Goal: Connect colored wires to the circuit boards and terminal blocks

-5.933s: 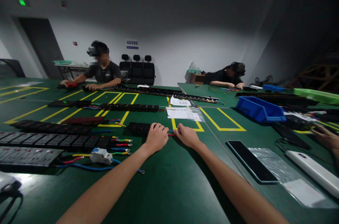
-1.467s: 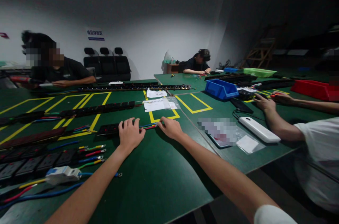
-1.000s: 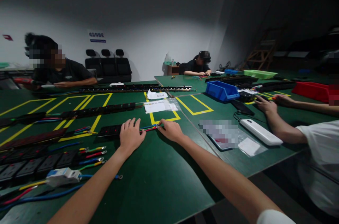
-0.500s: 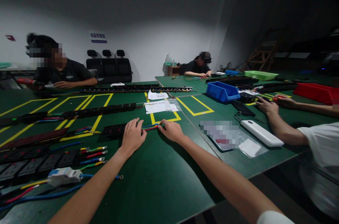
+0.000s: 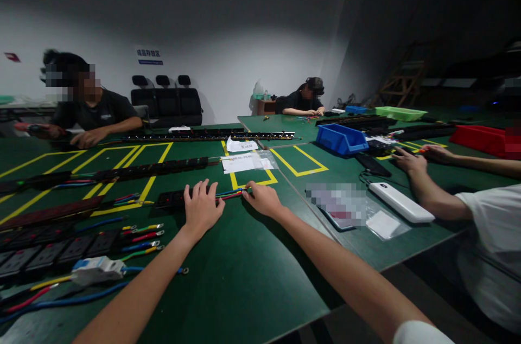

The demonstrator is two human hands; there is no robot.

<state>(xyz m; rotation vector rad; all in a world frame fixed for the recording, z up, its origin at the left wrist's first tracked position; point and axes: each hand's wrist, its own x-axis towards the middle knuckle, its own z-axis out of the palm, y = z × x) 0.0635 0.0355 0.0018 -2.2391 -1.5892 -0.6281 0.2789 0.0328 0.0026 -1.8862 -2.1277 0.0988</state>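
My left hand [image 5: 202, 208] lies across the right end of a black socket strip [image 5: 170, 199], fingers over its far side and thumb at the near side. Blue, green and red wires [image 5: 228, 194] come out from under that hand and run to the right. At their ends my right hand [image 5: 262, 197] is closed, thumb and forefinger pinching the wires; the exact tips are hidden by the fingers. To the left lie more socket strips [image 5: 73, 249], with ring-terminal wires, and a white-and-blue breaker [image 5: 99, 270].
White paper labels [image 5: 243, 163] lie beyond my hands. On the right are a phone [image 5: 336, 208], a white power bank [image 5: 401, 202], a blue bin [image 5: 342, 139] and a red bin [image 5: 484, 140]. A co-worker's hands [image 5: 411, 162] work there; other people sit across the table.
My left hand has shifted slightly left along the socket strip, its fingers a bit more spread. My right hand stays at the wire ends. The left co-worker's hand has moved left.
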